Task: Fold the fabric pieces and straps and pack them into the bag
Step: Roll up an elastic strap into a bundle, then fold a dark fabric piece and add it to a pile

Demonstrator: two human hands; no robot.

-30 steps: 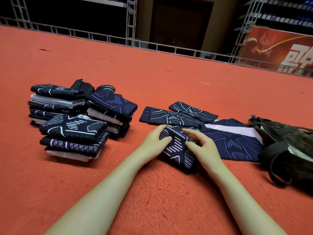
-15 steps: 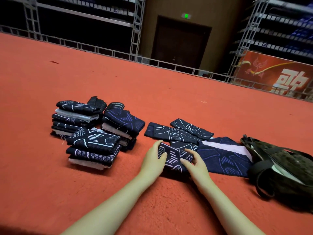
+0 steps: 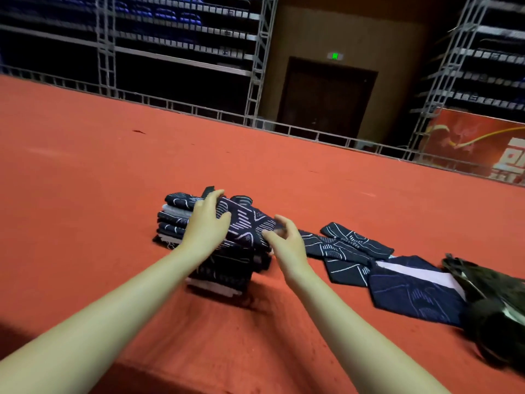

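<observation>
A folded navy piece with pale line patterns (image 3: 244, 226) is held between both hands over the stacks of folded pieces (image 3: 224, 268). My left hand (image 3: 206, 223) grips its left edge, fingers over the top. My right hand (image 3: 284, 243) holds its right edge with curled fingers. Another stack (image 3: 174, 220) shows behind my left hand. Unfolded navy straps (image 3: 343, 245) and a larger navy piece with a pale band (image 3: 409, 291) lie flat to the right. The dark bag (image 3: 494, 297) sits at the far right edge.
Everything lies on a wide red carpet (image 3: 113, 194). A metal rail (image 3: 312, 132) runs along the carpet's far edge, with scaffolding, a dark door and a red banner (image 3: 477, 143) behind.
Both hands lifted the folded piece from the carpet and carried it left onto the stacks. The camera tilted up and shifted, so the stacks now sit in the middle.
</observation>
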